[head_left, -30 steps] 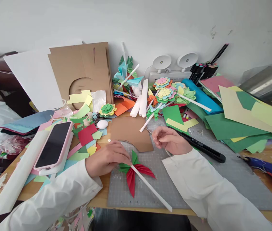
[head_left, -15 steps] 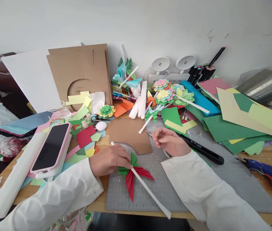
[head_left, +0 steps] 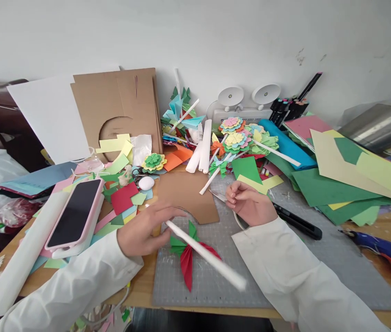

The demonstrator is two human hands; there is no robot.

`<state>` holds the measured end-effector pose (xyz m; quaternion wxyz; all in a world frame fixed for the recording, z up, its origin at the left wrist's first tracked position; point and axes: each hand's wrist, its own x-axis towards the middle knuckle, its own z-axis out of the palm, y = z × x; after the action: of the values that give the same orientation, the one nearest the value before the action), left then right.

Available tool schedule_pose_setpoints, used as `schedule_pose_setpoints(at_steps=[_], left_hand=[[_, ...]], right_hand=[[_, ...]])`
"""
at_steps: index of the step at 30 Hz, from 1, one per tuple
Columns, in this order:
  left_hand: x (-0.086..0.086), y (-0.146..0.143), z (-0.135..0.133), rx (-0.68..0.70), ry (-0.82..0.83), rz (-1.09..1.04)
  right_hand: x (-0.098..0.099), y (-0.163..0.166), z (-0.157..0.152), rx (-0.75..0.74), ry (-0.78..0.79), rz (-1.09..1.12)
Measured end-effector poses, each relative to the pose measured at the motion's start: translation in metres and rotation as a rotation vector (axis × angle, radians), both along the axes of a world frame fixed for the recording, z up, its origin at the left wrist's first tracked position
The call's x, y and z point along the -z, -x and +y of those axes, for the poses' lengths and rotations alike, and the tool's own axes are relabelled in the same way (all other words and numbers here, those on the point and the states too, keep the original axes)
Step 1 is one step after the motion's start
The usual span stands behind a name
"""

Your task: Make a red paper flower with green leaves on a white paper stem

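My left hand (head_left: 145, 230) holds a white rolled-paper stick (head_left: 205, 251) near one end, with the fingers over it and the thumb below. The stick slants toward the table's front edge, and its near end is blurred. Beneath it, folded red paper (head_left: 187, 267) and green paper (head_left: 177, 246) rest on the grey cutting mat (head_left: 216, 293). My right hand (head_left: 248, 203) stays over the mat with curled fingers. A thin pale pointed piece (head_left: 218, 196) shows beside its fingertips; whether they grip it I cannot tell. Behind that hand lies a black utility knife (head_left: 299, 223).
A cut cardboard piece (head_left: 186, 193) lies beyond my hands. A phone (head_left: 74, 214) and paper scraps are at left. Paper flowers (head_left: 235, 138) crowd the back. Green sheets (head_left: 333, 186) and a blue glue gun (head_left: 382, 249) sit at right.
My left hand has shifted left and lifted the stick slightly off the red and green folded paper, which stays on the mat. My right hand has barely moved.
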<state>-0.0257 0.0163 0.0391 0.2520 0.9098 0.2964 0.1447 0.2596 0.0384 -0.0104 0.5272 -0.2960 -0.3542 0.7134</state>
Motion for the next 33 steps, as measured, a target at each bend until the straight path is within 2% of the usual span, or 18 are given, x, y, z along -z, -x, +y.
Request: schedule_pose_setpoints(at_steps=[2, 8, 12, 14, 20, 23, 26, 29, 33], left_hand=[[0.003, -0.006, 0.003, -0.013, 0.012, 0.038], [0.018, -0.024, 0.018, 0.094, 0.067, 0.187], [0.018, -0.024, 0.02, 0.08, 0.131, 0.142], [0.012, -0.022, 0.017, -0.017, 0.185, 0.077], [-0.019, -0.01, 0.004, -0.586, 0.463, -0.234], [-0.022, -0.002, -0.001, -0.782, 0.563, -0.364], [-0.013, 0.004, -0.003, -0.911, 0.66, -0.442], [-0.001, 0.006, -0.003, -0.983, 0.689, -0.495], [0.007, 0.006, -0.001, -1.007, 0.675, -0.527]], right_hand=[[0.0, -0.001, 0.0, 0.027, 0.015, 0.021], [0.0, -0.001, 0.0, 0.054, 0.013, 0.03], [-0.001, -0.002, 0.0, 0.078, -0.026, 0.004], [-0.001, -0.002, 0.0, 0.096, -0.045, -0.028], [0.001, -0.002, 0.001, 0.134, -0.137, -0.208], [0.005, 0.002, -0.002, 0.121, -0.21, -0.362], [0.008, 0.012, -0.01, 0.106, -0.315, -0.565], [0.011, 0.025, -0.019, 0.076, -0.443, -0.736], [0.012, 0.034, -0.025, -0.064, -0.824, -1.107]])
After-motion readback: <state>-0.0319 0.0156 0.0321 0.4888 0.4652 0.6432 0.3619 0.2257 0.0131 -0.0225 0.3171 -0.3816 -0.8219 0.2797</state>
